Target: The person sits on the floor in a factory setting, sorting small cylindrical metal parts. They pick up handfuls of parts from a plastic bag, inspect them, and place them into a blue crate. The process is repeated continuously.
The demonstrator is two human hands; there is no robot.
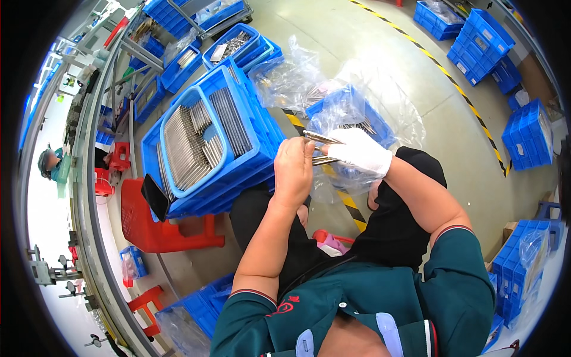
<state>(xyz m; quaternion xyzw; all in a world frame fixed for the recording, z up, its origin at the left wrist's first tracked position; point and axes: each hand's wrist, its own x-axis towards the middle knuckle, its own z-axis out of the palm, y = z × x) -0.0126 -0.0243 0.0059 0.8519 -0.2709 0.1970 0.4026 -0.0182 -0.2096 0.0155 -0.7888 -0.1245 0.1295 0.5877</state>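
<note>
What worries me most is a dropped rod: the loose rods (322, 138) lie in a splayed bunch between the two hands, above the lap and the gap between the knees, and their smooth metal could slide if the grip eases. One slipping out would probably hit the floor (470, 184) or vanish into the crumpled plastic (407, 113) draped around the blue bin (380, 122) just beyond. The glove could make it worse, since cloth may slide on metal and dull the feel of a single piece. I'd also watch the pale tray (217, 122) on the crates to the left: its rows lie close, so a careless knock could disturb them.

On the right hand (361, 152), in a white glove, the fingers are curled closed over the bunch, with several ends poking out leftward. The left hand (294, 166) is bare, its fingers bent and close together at those ends, touching them as far as I can judge; whether they pinch any, I can't tell from this angle.
</note>
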